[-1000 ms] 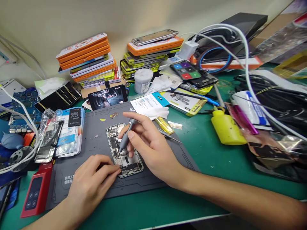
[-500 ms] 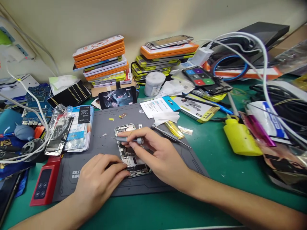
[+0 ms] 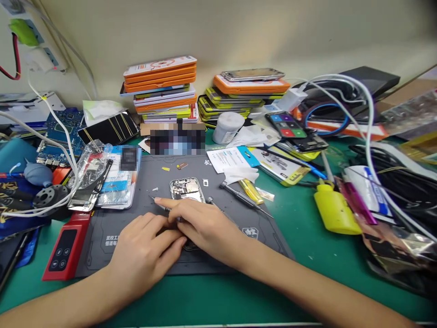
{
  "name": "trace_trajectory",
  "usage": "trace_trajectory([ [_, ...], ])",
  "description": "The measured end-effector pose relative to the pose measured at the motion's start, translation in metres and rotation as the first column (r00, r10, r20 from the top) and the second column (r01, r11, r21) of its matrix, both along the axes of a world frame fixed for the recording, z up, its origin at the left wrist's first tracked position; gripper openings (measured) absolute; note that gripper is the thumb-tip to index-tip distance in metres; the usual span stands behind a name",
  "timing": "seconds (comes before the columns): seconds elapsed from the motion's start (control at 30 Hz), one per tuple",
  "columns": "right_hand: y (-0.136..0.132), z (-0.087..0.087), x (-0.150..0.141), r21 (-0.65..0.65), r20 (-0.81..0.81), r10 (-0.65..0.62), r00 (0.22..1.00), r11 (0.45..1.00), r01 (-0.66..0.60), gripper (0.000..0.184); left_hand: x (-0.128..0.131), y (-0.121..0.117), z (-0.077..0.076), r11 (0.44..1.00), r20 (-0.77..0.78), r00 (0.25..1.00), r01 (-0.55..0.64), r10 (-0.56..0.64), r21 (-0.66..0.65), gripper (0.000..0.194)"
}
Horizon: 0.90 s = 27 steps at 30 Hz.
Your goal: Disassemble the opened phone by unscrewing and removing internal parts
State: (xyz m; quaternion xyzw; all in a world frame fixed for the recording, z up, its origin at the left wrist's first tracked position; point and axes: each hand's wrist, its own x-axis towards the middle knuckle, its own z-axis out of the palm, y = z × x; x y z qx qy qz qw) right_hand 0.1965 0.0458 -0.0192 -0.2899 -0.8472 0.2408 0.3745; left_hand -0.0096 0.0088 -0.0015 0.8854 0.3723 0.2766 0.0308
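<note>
Right at the grip, we have the right hand [image 3: 208, 223] closed around a slim screwdriver [image 3: 162, 206], its thin tip out past the fingers and pointing off to our left. The left hand [image 3: 146, 246] is tucked up close, fingers bunched against the near end of an opened phone [image 3: 187, 187]; whether they pinch anything there, we can't tell, because the knuckles hide it. The phone lies on the dark mat [image 3: 136, 191], under and just beyond both hands. We'd judge it light and stiff, with smooth edges that could slide, and delicate inside, so we'd take hold by the outer rim and keep fingertips off the parts. The screwdriver looks firm and easy to roll between the fingers, best held along its grey handle. And what a look at that phone: pale rim, rounded corners, silvery plates and dark bits crowded at the far end, the lower half mostly covered. Just beside it we see a small card tray [image 3: 205, 182]; farther off, a yellow scrap [image 3: 165, 169] and a second screwdriver [image 3: 244, 199]. Out on the green tabletop [image 3: 293, 214], there's a red box [image 3: 64, 255] at left and a yellow bottle [image 3: 336, 207] at right.
</note>
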Motion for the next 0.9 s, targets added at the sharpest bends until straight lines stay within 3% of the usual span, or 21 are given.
trace_trajectory([
  [0.13, 0.0019, -0.0008, -0.0005, -0.005, 0.019, -0.008, 1.000, 1.000, 0.008, 0.026, -0.0001, 0.0000, -0.0007, 1.000, 0.031, 1.000, -0.001, 0.001, -0.025, 0.030],
  [0.37, 0.0015, -0.0018, -0.0030, 0.151, 0.111, 0.006, 0.994, 0.988, -0.022, 0.024, -0.0001, -0.0001, -0.0024, 1.000, 0.026, 1.000, 0.000, 0.001, -0.023, 0.034],
  [0.63, -0.0011, 0.0024, -0.0022, 0.121, 0.140, 0.015, 0.990, 0.992, -0.032, 0.022, -0.0005, 0.0021, -0.0017, 1.000, 0.027, 1.000, 0.015, -0.015, 0.012, 0.034],
  [0.9, -0.0001, 0.0000, 0.0016, 0.097, 0.038, 0.061, 0.997, 0.993, -0.064, 0.027, -0.0008, -0.0006, -0.0041, 1.000, 0.023, 1.000, 0.010, -0.010, 0.006, 0.031],
])
